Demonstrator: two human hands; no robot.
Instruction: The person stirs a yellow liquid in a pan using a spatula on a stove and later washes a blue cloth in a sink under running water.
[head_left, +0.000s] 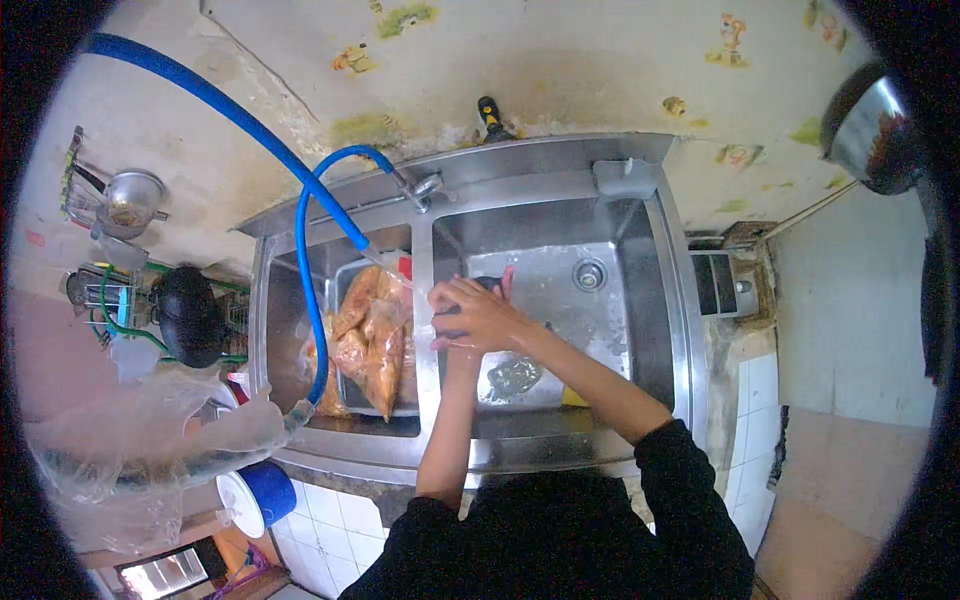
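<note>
Both my hands are together over the left side of the right basin of a steel double sink (525, 251). My right hand (484, 319) lies on top, its fingers over a dark object (450, 309) that is mostly covered. My left hand (454, 343) is underneath and largely hidden by the right one; a few of its fingers show at the edges. What the dark object is cannot be told. In the left basin, plastic bags of orange-brown meat pieces, apparently chicken (367, 330), lie in a metal tray. Water stands in a small puddle below my hands.
A blue hose (300, 225) curves from the faucet (426, 191) over the left basin. Another thick blue hose (262, 135) ends near the divider. A drain (589, 275) sits at the right basin's back. Clear plastic sheeting (165, 450) hangs at left above a blue bucket (270, 491).
</note>
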